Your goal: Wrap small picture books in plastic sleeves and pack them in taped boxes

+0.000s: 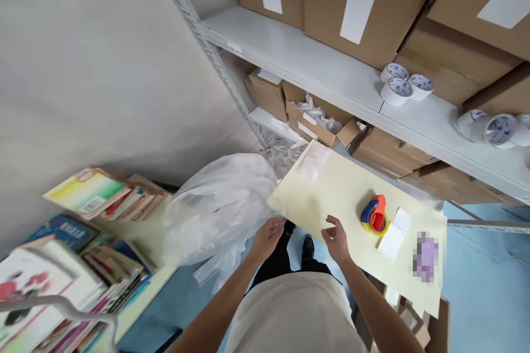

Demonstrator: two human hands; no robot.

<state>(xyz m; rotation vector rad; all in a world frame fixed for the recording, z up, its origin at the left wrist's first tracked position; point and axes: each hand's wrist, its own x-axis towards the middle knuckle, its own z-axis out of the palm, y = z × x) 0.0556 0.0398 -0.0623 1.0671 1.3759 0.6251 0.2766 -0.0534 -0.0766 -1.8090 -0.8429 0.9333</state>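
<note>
My left hand point(268, 237) is in the air by the near left edge of a pale yellow tabletop point(339, 187), beside a big translucent plastic bag point(223, 204). Its fingers are loosely bent, with nothing visible in them. Over the table's near edge is my right hand point(336, 238), its thumb and fingers apart and holding nothing I can see. To its right on the table lies an orange and blue tape dispenser point(376, 210) with yellow tape. Near it are white paper slips point(391, 241) and a pixelated purple item point(426, 258). A thin pinkish-white packet point(314, 161) rests at the far left corner.
Metal shelving point(298, 49) with cardboard boxes point(351, 5) and white tape rolls point(397, 91) stands behind the table. Several books point(86, 193) are stacked on a surface at left. A low open box holds white scraps point(317, 113). Another carton point(443, 320) is under the table's right side.
</note>
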